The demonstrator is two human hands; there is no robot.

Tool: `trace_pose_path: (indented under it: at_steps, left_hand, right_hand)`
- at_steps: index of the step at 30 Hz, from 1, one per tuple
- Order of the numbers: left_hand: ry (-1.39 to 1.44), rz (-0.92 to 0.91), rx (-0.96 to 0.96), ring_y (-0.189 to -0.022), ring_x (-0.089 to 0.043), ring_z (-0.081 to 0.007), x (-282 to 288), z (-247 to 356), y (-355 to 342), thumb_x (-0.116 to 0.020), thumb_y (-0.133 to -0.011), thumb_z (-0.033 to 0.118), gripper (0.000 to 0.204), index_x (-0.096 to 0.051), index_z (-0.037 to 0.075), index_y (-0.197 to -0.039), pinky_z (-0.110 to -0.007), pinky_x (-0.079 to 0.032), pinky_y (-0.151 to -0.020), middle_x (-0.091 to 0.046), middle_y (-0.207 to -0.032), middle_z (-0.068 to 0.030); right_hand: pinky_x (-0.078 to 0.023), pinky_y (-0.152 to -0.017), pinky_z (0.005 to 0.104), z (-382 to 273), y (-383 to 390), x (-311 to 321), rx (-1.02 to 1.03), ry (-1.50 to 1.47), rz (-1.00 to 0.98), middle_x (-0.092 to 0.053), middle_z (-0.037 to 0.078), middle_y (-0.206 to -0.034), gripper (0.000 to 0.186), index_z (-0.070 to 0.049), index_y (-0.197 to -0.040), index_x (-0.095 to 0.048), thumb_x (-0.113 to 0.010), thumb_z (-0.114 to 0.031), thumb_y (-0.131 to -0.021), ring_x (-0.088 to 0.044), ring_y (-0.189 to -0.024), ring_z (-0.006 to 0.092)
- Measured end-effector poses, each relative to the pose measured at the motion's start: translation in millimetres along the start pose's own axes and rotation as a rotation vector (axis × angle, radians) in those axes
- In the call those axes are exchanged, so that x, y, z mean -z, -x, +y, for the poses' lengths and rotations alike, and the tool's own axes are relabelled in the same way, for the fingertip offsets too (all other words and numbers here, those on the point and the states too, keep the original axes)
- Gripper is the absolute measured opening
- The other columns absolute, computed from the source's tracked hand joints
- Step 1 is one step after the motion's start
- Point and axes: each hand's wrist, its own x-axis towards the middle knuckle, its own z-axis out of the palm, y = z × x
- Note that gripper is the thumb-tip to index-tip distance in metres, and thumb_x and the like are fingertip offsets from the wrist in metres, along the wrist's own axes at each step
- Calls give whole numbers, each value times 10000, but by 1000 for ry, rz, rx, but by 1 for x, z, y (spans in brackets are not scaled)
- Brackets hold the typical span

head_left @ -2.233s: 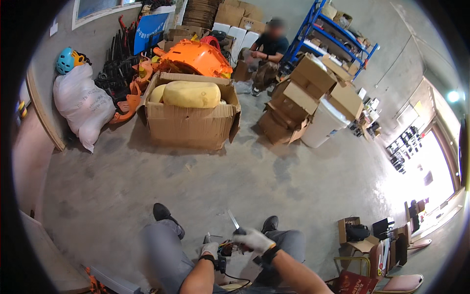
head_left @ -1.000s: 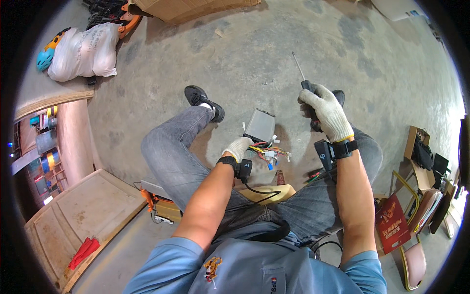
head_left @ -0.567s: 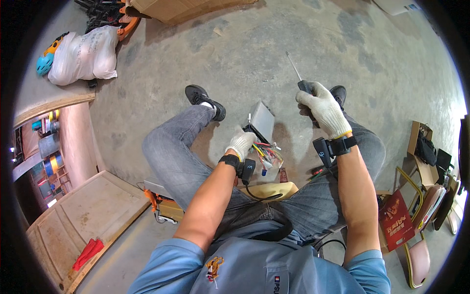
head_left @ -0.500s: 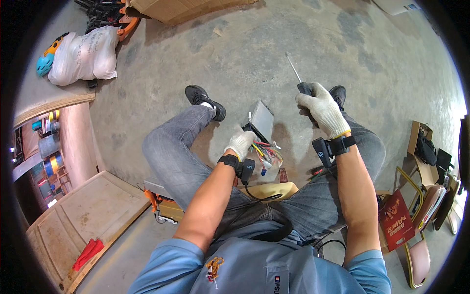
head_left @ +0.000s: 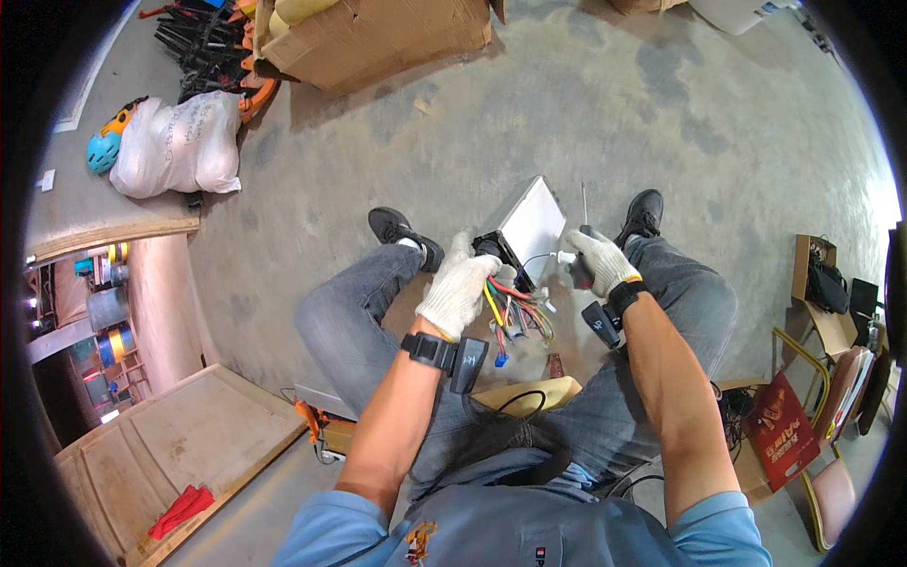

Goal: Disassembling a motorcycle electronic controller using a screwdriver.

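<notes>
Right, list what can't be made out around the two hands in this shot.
- Head view: the left hand covers the near end of the silver box, so where the coloured wires enter is hidden.
- The thin tool in the right hand: tip too small to identify.
- Cardboard box: cut off by the top edge.

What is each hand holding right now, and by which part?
Left hand grips the silver controller box by its wired end. Right hand wraps the handle of a thin screwdriver, shaft pointing away.

The cardboard box (head_left: 378,38) is cut off by the top edge.
</notes>
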Motion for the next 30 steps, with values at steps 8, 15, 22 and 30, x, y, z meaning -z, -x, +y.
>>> trace_pose_path:
  at_steps: [8,15,22,30]
  left_hand:
    - [-131,-136,-241,-811,-703,-233,-27,60,61,-543,-822,0,815,-196,-79,-1555,-324,-561,-837,-616,-1134,-222]
    - [-499,-208,-477,-1309,-494,-319,-16,78,88,-590,-807,27,947,-68,-53,-1592,-385,-376,-1129,-278,-1562,-269]
    - [-678,-298,-588,-1559,-142,-334,11,55,66,-722,-812,101,1095,26,-41,-1599,-396,-165,-1251,-131,-1665,-266]
    - [-623,-329,-260,-1436,-392,-333,15,48,28,-851,-792,206,1166,-41,14,-1610,-422,-406,-1137,-326,-1573,-245]
  right_hand:
    - [-582,-876,353,-26,8,-18,8,-579,-13,-669,66,-1116,504,-56,-1300,-547,-719,-385,-960,-674,-955,187]
    - [-592,-884,356,-72,12,-14,192,-888,-248,-699,55,-1129,372,-67,-1166,-639,-747,-345,-942,-699,-979,188]
    - [-536,-826,305,-96,40,5,466,-542,-378,-664,-7,-969,324,-53,-1134,-626,-778,-204,-891,-646,-891,143]
    - [-507,-880,297,-122,71,-18,448,54,-227,-698,51,-1077,636,11,-1272,-612,-859,-103,-698,-624,-956,134]
